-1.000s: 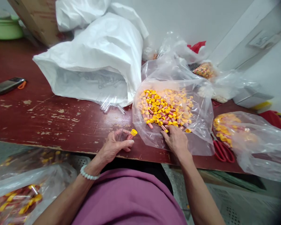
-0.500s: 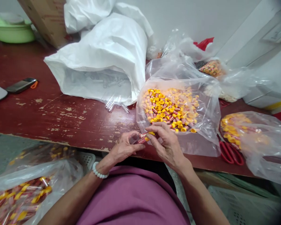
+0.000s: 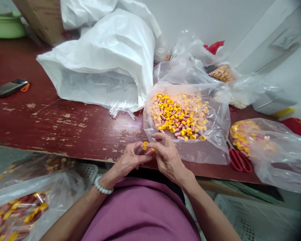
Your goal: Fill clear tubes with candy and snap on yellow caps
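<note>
A dark red bench (image 3: 95, 134) runs across the room, its paint scuffed and chipped to pale patches, with a whitish glare of light (image 3: 125, 127) on its middle. Behind it stands a plain grey-white wall (image 3: 203, 20), and at the right a pale plate (image 3: 287, 38), too blurred to identify, is fixed there. Grey-green floor (image 3: 0, 157) shows below the front edge at left.

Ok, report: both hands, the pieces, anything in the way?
Left hand around clear tube. Right hand at yellow-capped pieces, grip unclear. Plastic bag of more just beyond; red scissors off right, not in the way.
</note>
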`<state>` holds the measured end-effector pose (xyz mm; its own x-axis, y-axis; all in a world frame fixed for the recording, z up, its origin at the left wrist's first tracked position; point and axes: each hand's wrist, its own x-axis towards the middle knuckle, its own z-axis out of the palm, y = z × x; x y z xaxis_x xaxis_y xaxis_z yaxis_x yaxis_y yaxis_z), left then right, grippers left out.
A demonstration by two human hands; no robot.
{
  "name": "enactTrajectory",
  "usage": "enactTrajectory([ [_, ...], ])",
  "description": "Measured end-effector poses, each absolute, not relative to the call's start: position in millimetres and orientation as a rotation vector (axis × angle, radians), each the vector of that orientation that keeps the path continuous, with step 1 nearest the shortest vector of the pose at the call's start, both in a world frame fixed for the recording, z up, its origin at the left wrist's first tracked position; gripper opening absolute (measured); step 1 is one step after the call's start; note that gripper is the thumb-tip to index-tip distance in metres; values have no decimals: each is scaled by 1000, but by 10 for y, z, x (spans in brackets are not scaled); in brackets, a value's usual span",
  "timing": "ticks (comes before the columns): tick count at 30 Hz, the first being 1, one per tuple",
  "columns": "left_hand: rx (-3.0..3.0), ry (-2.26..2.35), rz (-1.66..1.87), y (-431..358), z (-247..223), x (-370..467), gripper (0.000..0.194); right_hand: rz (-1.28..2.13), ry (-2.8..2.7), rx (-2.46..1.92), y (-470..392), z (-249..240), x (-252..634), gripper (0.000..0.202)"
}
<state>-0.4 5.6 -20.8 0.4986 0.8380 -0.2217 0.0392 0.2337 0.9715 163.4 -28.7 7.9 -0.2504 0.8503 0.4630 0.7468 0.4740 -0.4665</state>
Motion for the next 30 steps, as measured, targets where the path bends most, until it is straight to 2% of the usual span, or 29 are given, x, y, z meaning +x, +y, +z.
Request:
enactTrajectory([
  [2,1178,921,671,69,-223,-28,32,124,-1926,-1426,-218,85,1828,32],
  [6,1129,944,699,108,-232,-79,32,-177,-1771,-1979,-80,-67,2414,15],
  [9,1121,926,688,113,-225,-81,31,-188,-1850,-2177,-37,-298,2737,16],
  [13,1150,928,689,98,-208,-44,32,-167,-1836,-2067,-76,-350,2758,21],
  [17,1198,951,661,96,-177,2,31,-15,-1757,-1704,-197,25,2358,17],
  [21,1253,952,616,91,-154,53,31,199,-1929,-1364,-306,344,1847,22],
  [26,1336,875,636,69,-182,71,27,313,-2125,-1230,-323,363,1595,32],
  [30,1306,864,618,62,-168,63,27,272,-2037,-1160,-314,352,1630,43],
])
